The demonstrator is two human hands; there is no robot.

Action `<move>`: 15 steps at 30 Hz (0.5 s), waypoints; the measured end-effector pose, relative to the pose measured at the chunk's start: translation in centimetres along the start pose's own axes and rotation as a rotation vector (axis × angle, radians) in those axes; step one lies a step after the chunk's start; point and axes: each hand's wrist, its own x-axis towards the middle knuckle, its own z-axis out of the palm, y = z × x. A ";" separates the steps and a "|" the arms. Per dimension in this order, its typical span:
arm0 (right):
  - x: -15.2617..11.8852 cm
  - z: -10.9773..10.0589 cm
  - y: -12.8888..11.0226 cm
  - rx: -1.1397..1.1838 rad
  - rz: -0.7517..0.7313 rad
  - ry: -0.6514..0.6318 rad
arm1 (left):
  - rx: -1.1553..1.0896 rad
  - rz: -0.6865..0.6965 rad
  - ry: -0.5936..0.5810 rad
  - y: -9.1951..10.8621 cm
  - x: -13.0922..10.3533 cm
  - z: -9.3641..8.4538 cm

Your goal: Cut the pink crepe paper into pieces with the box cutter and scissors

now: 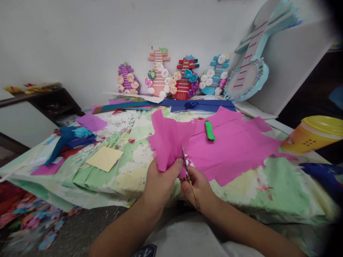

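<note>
My left hand (163, 180) grips a piece of pink crepe paper (171, 134) that rises in loose folds above the table's front edge. In my right hand (199, 187) is a pair of scissors (188, 175) with gold-coloured handles, the blades pointing up along the right side of the held paper. The thumb of my left hand lies close beside the blades. To the right, a larger sheet of pink crepe paper (230, 146) is spread on the table, and a green utility knife (210, 131) rests on it.
A stained cloth (128, 178) covers the table. Cream paper (105, 159), white string (120, 123) and blue scraps (63, 142) lie left. A yellow tub (313, 135) stands right. Several decorated paper instruments (184, 80) lean on the wall. Colourful scraps (40, 225) fill the floor at lower left.
</note>
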 end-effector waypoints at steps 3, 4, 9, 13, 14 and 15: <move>0.0 -0.1 -0.1 0.032 -0.022 -0.006 | 0.054 -0.008 -0.036 -0.2 0.1 -0.3; 0.0 -0.2 -0.1 0.031 -0.015 0.001 | 0.081 -0.023 -0.046 -0.3 0.1 -0.3; 0.0 -0.4 -0.1 0.032 0.078 0.049 | 0.155 -0.047 -0.052 -0.3 -0.2 -0.4; 0.3 -0.5 -0.5 0.095 0.021 0.045 | 0.176 -0.068 -0.082 -0.1 -0.5 -0.3; 0.5 -0.5 -0.6 0.117 0.001 0.039 | 0.188 -0.074 -0.092 -0.1 -0.5 -0.2; 0.6 -0.6 -0.7 0.131 -0.004 0.037 | 0.193 -0.077 -0.095 -0.1 -0.6 -0.2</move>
